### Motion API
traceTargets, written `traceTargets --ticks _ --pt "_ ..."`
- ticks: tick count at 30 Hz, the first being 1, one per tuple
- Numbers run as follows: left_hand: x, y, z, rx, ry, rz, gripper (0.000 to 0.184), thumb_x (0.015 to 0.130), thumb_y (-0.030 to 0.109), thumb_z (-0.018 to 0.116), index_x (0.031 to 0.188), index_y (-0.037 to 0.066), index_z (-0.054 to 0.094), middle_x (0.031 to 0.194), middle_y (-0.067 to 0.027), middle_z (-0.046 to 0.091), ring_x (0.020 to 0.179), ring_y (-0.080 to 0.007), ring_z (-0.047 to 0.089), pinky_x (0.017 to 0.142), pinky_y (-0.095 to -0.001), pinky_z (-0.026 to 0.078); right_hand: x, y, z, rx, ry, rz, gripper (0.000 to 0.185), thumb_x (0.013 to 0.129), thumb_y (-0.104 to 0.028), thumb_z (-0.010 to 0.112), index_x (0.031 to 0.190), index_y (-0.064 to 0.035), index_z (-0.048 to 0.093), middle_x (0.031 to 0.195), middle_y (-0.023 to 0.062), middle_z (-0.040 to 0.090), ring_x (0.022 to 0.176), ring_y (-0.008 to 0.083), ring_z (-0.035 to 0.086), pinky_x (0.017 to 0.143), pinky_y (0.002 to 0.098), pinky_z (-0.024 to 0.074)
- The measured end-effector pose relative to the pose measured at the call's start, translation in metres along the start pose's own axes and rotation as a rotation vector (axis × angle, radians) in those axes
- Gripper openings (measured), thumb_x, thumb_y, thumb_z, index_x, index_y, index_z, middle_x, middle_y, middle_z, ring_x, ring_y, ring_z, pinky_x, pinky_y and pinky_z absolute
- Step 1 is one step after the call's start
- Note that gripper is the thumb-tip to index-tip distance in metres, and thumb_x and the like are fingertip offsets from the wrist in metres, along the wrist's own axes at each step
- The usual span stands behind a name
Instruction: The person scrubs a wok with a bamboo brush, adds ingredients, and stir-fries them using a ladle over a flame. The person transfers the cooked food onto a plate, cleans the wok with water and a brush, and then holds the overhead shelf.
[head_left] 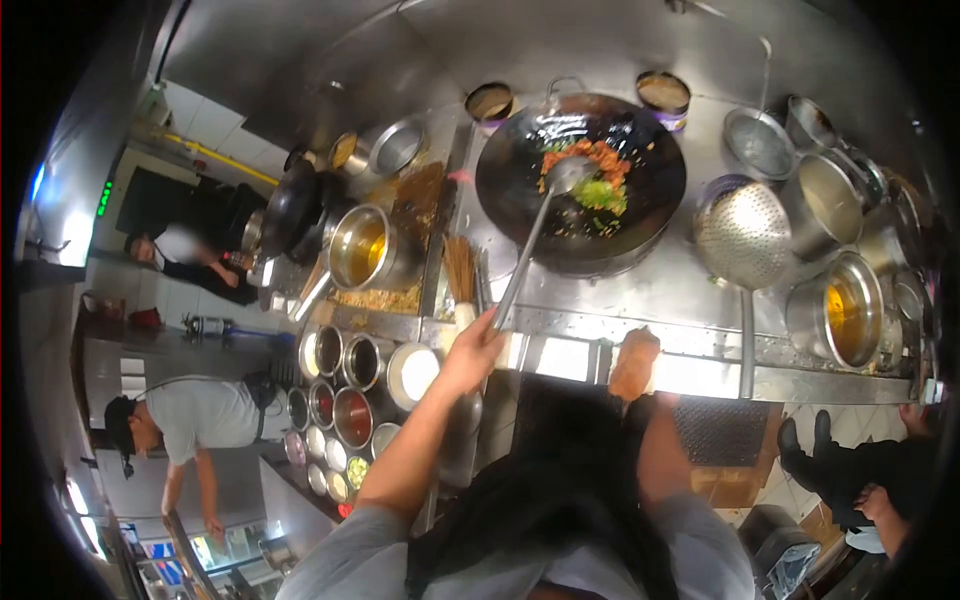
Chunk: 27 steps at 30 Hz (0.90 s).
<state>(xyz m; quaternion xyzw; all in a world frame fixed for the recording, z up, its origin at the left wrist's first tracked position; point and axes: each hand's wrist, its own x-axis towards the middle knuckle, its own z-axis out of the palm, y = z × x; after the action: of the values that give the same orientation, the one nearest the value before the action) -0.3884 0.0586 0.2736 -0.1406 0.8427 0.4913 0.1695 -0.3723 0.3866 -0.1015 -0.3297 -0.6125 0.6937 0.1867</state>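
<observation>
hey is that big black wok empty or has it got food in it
Not empty: the wok holds orange-red pieces and chopped greens, beside the ladle's bowl.

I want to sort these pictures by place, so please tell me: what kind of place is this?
Probably a commercial kitchen: a large wok with food and a ladle, a big perforated strainer, and many containers of sauces.

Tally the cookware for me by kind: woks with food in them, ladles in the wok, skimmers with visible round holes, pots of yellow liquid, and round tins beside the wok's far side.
Wok with food: 1
Ladle: 1
Holed skimmer: 1
Pots of yellow liquid: 2
Round tins: 2
Total: 7
</observation>
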Motion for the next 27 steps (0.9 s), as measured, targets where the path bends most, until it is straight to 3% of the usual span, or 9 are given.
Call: traceTargets --ticks 1,3,5,6,10,14,18,22,27 --pt "-0.004 0.000 0.001 -0.096 0.018 0.005 0.061 0.093 0.011 0.057 0.148 0.004 0.032 0.070 0.0007 0.050 0.053 -0.0058 0.045 0.047 -0.0239 0.040 0.002 0.011 -0.030 -0.163 0.043 -0.182 0.023 0.096 -0.027 0.054 0.099 -0.0052 0.060 0.081 0.0082 0.063 0.061 0.0167 0.058 0.056 0.0315 0.0494" --pt "-0.012 0.002 0.002 -0.164 0.074 -0.009 0.061 0.093 0.011 0.057 0.148 0.004 0.032 0.070 0.0005 0.051 0.053 -0.0066 0.046 0.047 -0.0243 0.040 0.003 0.033 -0.097 -0.380 -0.052 -0.314 0.023 0.096 -0.027 0.054 0.099 -0.0053 0.060 0.081 0.0080 0.063 0.062 0.0165 0.058 0.056 0.0313 0.0493" --pt "-0.014 0.020 0.001 -0.194 0.136 -0.035 0.060 0.093 0.010 0.055 0.148 0.004 0.032 0.071 0.0005 0.050 0.053 -0.0071 0.045 0.048 -0.0243 0.040 -0.007 0.048 -0.148 -0.418 -0.279 0.043 0.016 0.094 -0.018 0.060 0.100 -0.0035 0.060 0.083 0.0065 0.063 0.066 0.0138 0.058 0.061 0.0285 0.0497" --pt "-0.007 0.028 0.004 -0.235 0.204 -0.019 0.060 0.093 0.010 0.055 0.148 0.004 0.033 0.073 -0.0009 0.053 0.054 -0.0086 0.048 0.049 -0.0255 0.042 -0.023 0.008 -0.150 -0.357 -0.234 0.030 0.015 0.093 -0.016 0.060 0.101 -0.0025 0.059 0.082 0.0062 0.062 0.068 0.0139 0.058 0.062 0.0284 0.0497" --pt "0.057 0.031 0.016 -0.091 0.257 0.086 0.054 0.090 0.009 0.054 0.142 0.003 0.041 0.074 -0.0039 0.056 0.055 -0.0125 0.053 0.049 -0.0291 0.045 -0.068 -0.110 -0.133 -0.371 -0.202 0.011 0.014 0.091 -0.012 0.059 0.100 -0.0016 0.061 0.080 0.0077 0.061 0.070 0.0179 0.058 0.068 0.0307 0.0495" --pt "0.095 0.057 0.031 0.011 0.077 0.155 0.052 0.089 0.010 0.055 0.140 0.005 0.044 0.074 -0.0031 0.056 0.058 -0.0132 0.055 0.051 -0.0298 0.046 -0.063 -0.203 -0.076 -0.327 -0.537 0.035 0.036 0.084 -0.018 0.071 0.113 -0.0002 0.059 0.089 0.0086 0.063 0.083 0.0185 0.060 0.077 0.0329 0.0501" --pt "0.101 0.049 0.022 0.194 0.044 0.280 0.055 0.089 0.012 0.055 0.143 0.015 0.044 0.080 -0.0082 0.064 0.068 -0.0195 0.063 0.057 -0.0346 0.050 -0.041 -0.189 -0.027 -0.372 -0.652 -0.063 0.052 0.077 -0.018 0.076 0.120 0.0012 0.055 0.097 0.0146 0.063 0.089 0.0253 0.061 0.080 0.0370 0.0506" --pt "0.039 0.077 -0.051 0.888 0.099 0.316 0.058 0.085 0.015 0.058 0.140 0.031 0.047 0.105 -0.0200 0.066 0.091 -0.0366 0.065 0.077 -0.0475 0.052 -0.033 -0.191 -0.003 -0.754 -0.711 -0.050 0.055 0.073 -0.017 0.079 0.116 0.0023 0.051 0.110 0.0222 0.061 0.101 0.0328 0.062 0.085 0.0388 0.0507" --pt "-0.011 0.079 -0.103 0.910 0.137 0.344 0.055 0.085 0.016 0.058 0.139 0.025 0.050 0.099 -0.0205 0.067 0.089 -0.0376 0.065 0.080 -0.0460 0.052 -0.055 -0.238 0.026 -0.767 -0.658 -0.127 0.050 0.073 -0.014 0.076 0.113 0.0011 0.051 0.109 0.0210 0.062 0.103 0.0335 0.062 0.086 0.0393 0.0507"
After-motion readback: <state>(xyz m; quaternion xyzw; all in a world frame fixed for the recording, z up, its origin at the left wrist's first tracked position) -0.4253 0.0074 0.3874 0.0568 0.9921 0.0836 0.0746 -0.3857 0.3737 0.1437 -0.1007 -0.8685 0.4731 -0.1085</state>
